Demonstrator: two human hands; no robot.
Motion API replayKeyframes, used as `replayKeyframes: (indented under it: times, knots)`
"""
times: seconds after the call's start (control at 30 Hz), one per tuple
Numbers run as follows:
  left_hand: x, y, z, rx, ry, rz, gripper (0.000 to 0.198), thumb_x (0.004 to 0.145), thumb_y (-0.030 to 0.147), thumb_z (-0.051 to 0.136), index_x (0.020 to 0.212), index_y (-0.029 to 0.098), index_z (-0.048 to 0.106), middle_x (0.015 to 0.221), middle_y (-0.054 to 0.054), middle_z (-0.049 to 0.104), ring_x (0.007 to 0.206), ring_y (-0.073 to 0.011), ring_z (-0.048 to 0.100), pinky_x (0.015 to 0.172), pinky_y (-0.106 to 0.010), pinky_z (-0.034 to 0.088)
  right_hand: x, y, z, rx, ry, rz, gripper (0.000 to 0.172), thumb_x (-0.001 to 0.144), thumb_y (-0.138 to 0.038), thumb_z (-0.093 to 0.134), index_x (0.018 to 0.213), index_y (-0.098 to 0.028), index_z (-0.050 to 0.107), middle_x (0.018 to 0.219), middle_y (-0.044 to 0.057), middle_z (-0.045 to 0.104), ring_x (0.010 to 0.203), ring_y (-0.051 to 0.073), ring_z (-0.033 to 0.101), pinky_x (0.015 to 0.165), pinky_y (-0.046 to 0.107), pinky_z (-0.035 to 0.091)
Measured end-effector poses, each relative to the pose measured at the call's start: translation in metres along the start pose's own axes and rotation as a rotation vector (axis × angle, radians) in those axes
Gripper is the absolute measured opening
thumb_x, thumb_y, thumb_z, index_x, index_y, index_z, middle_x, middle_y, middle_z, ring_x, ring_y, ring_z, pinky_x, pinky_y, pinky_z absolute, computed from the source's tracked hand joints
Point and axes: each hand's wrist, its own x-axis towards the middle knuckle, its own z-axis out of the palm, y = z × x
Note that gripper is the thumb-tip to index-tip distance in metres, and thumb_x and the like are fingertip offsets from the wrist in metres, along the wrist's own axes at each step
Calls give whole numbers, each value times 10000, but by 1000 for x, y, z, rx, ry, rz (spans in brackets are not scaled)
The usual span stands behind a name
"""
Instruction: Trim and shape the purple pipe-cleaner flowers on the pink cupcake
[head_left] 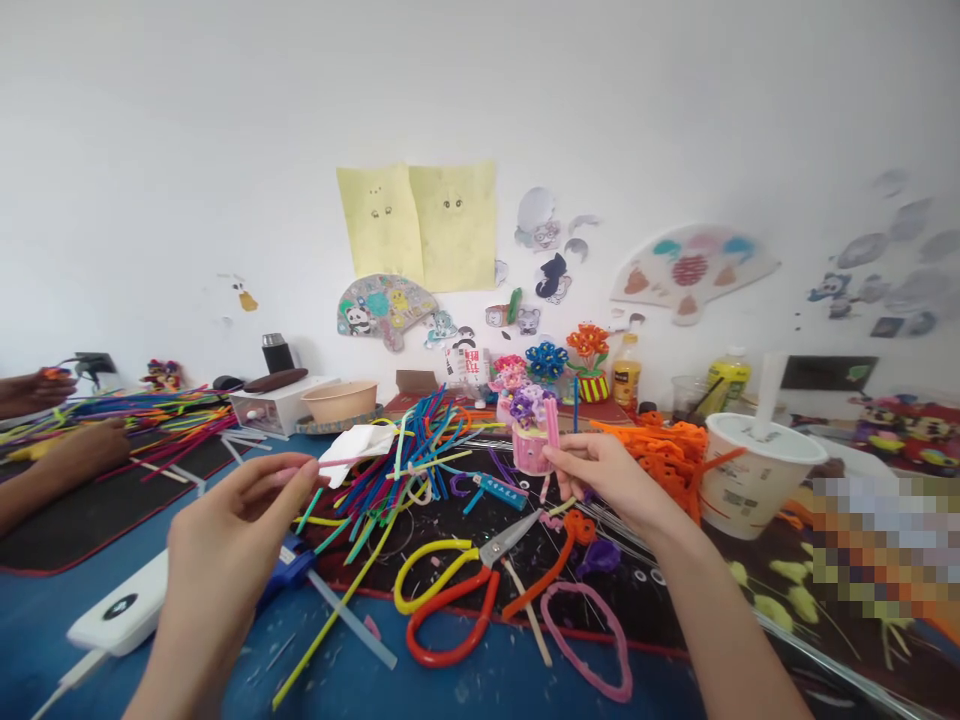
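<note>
My left hand [240, 530] is closed in a pinch on a thin pink pipe cleaner [341, 462], whose end points right. My right hand [600, 470] grips a short upright bundle of pink pipe cleaners [553, 420] between thumb and fingers. Just behind that bundle stands a pink pot [531, 450] with purple flowers [527, 403]. Scissors with a yellow and a red handle [450, 610] lie partly open between my hands. Nearer me rests a pink pipe cleaner loop [589, 640]. An orange curled pipe cleaner piece [551, 565] and a purple piece [600, 558] lie beside the scissors.
Loose colored pipe cleaners [420, 450] heap at centre. A blue glue gun [289, 565] and white power bank [124, 605] sit by my left wrist. Right stand orange pipe cleaners [660, 460] and a paper cup [757, 480]. Another person's hands [90, 445] are at far left.
</note>
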Motion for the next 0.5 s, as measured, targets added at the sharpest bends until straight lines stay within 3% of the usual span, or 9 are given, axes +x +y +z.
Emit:
replayKeyframes:
  times: [0.07, 0.13, 0.27, 0.4, 0.5]
  knots:
    - [1, -4, 7, -139, -18, -46, 343, 717, 536, 679, 865, 227, 672, 770, -36, 741, 741, -219, 663, 522, -257, 479, 1, 2, -1, 0, -7, -4, 436, 698, -545, 725, 734, -123, 622, 538, 2, 584, 455, 96, 514, 469, 215, 357]
    - [3, -9, 14, -196, 6, 8, 287, 757, 500, 658, 870, 237, 669, 795, -30, 727, 742, -198, 650, 620, -270, 521, 2, 5, -1, -8, -12, -6, 437, 705, -546, 718, 748, -120, 628, 532, 8, 592, 454, 99, 513, 471, 217, 357]
    - [10, -12, 23, -118, -7, 143, 245, 796, 468, 623, 906, 259, 691, 838, -22, 724, 782, -203, 644, 706, -302, 518, 2, 4, -1, -37, -22, -11, 426, 729, -542, 696, 746, -121, 630, 527, 12, 597, 463, 107, 524, 480, 223, 365]
    - [13, 8, 25, -140, -10, 323, 250, 840, 450, 589, 957, 256, 694, 924, -10, 730, 877, -186, 658, 825, -316, 525, 0, 0, 2, -46, -35, 10, 400, 724, -510, 707, 661, -134, 585, 509, -8, 573, 435, 91, 511, 457, 207, 355]
    - [16, 26, 27, -235, 40, 379, 224, 872, 410, 564, 964, 248, 689, 919, 3, 731, 881, -165, 661, 876, -327, 529, -1, 2, 5, -74, -100, 55, 400, 731, -489, 699, 605, -138, 555, 463, -6, 562, 381, 75, 471, 410, 190, 306]
